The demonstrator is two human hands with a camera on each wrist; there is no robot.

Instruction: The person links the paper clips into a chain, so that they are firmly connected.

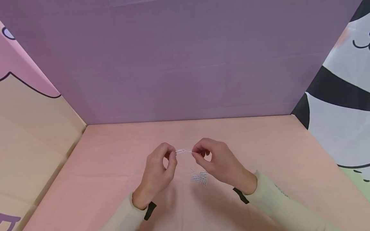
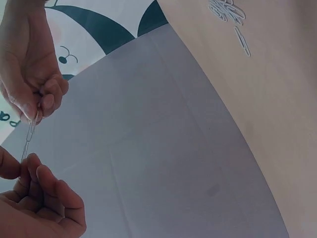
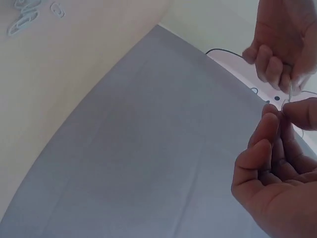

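Head view: two hands (image 1: 185,163), one paper-clip chain (image 1: 183,151), one clip pile (image 1: 200,177).

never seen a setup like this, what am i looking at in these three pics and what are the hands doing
There is no machine here: a person wears three cameras. The large picture comes from the head camera, looking down at both hands. The other two come from cameras on the left and right wrists, so each shows the hands from close by.

The left hand and right hand are held above a pink table and together pinch paper clips, one hand at each end. It looks like two clips joined, but that is hard to tell. A small pile of loose paper clips lies on the table under the hands. Purple and cartoon-printed walls stand around it.
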